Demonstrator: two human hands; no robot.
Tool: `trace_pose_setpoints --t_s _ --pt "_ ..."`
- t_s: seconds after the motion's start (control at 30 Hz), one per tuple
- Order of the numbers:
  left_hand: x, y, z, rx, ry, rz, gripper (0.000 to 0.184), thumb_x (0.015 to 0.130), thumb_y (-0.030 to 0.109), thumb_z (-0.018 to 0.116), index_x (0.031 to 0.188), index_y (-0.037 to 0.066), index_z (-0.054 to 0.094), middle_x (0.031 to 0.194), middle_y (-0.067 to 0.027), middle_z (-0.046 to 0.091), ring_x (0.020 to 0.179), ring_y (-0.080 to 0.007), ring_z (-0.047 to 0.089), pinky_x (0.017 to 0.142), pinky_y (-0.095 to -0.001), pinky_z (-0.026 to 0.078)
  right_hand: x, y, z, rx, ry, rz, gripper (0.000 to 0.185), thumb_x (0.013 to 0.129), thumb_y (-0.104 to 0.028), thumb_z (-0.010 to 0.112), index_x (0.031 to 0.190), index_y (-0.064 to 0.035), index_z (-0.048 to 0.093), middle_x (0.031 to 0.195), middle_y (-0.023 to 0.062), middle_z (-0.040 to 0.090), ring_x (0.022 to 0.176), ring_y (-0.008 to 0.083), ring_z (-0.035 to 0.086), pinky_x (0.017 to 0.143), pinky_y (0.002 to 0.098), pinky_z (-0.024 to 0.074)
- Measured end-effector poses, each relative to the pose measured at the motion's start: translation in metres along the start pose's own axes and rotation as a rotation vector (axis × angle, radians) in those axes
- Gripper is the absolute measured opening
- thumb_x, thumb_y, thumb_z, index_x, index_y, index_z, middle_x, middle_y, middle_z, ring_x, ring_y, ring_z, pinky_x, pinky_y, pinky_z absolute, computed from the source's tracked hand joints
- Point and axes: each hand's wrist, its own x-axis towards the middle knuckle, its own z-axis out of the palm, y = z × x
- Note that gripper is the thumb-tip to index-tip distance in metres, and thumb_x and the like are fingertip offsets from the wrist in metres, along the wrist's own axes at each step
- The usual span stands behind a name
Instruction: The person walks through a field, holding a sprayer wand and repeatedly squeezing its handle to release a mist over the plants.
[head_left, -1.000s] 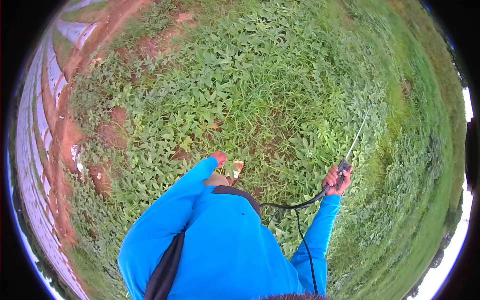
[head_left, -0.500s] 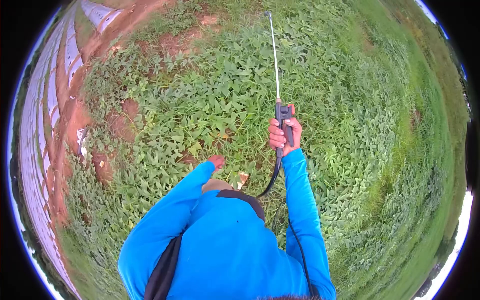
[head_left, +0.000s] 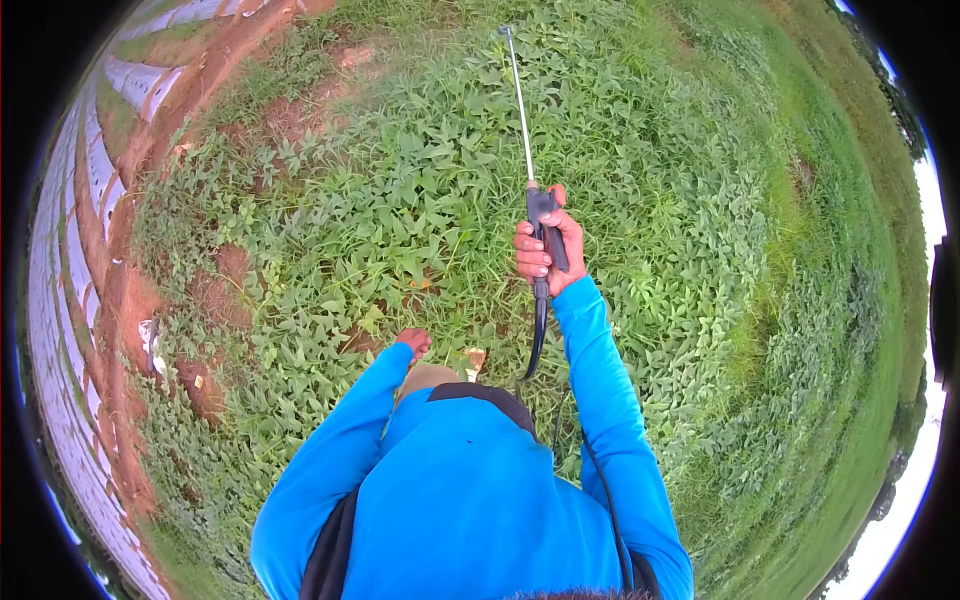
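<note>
My right hand (head_left: 550, 245) is wrapped round the black handle of a spray wand (head_left: 522, 115). The thin metal lance points away from me over the leafy plants (head_left: 430, 150), its nozzle near the top of the view. A black hose (head_left: 537, 340) curves down from the handle towards my waist. My left hand (head_left: 415, 343) hangs low beside my body, above the plants; its fingers look curled, but whether they hold anything is too small to make out.
Rows of plastic-covered beds (head_left: 70, 260) run along the left, beside a strip of reddish bare soil (head_left: 135, 300). A white scrap (head_left: 151, 345) lies on that soil. Grass (head_left: 840, 200) stretches along the right side.
The spray wand in my right hand has swung from the right to straight ahead, then slightly further left. My left hand has shifted a little down and left.
</note>
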Motion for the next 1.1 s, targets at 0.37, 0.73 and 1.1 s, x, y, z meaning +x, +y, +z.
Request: trace_pose_setpoints --t_s 0.37,0.73,1.1 --pt "0.04 0.039 0.034 0.009 -0.128 0.015 0.023 0.084 0.028 0.053 0.088 0.006 0.057 0.068 -0.0036 0.056 0.047 -0.0111 0.045 0.037 -0.0278 0.032 -0.162 -0.03 -0.029 0.122 0.325 -0.388 0.027 0.074 -0.031 0.057 0.071 -0.0066 0.046 0.054 0.0006 0.04 0.038 0.0112 0.037 0.035 0.0264 0.034" --pt "0.078 0.088 0.054 0.192 -0.065 -0.205 0.021 0.084 0.029 0.047 0.086 0.01 0.056 0.07 -0.0053 0.059 0.049 -0.0155 0.051 0.041 -0.034 0.038 -0.304 -0.08 -0.098 0.122 0.808 -0.858 0.029 0.073 -0.034 0.061 0.07 -0.0131 0.04 0.053 -0.0029 0.038 0.038 0.0089 0.037 0.035 0.0237 0.0321" --pt "0.14 0.253 0.086 0.301 -0.018 -0.273 0.021 0.079 0.027 0.05 0.088 0.01 0.058 0.071 -0.0064 0.06 0.052 -0.0195 0.054 0.045 -0.0399 0.043 -0.352 -0.205 -0.169 0.221 1.291 -1.311 0.024 0.072 -0.029 0.062 0.084 -0.0124 0.049 0.056 0.0036 0.042 0.042 0.0133 0.039 0.037 0.0277 0.0305"
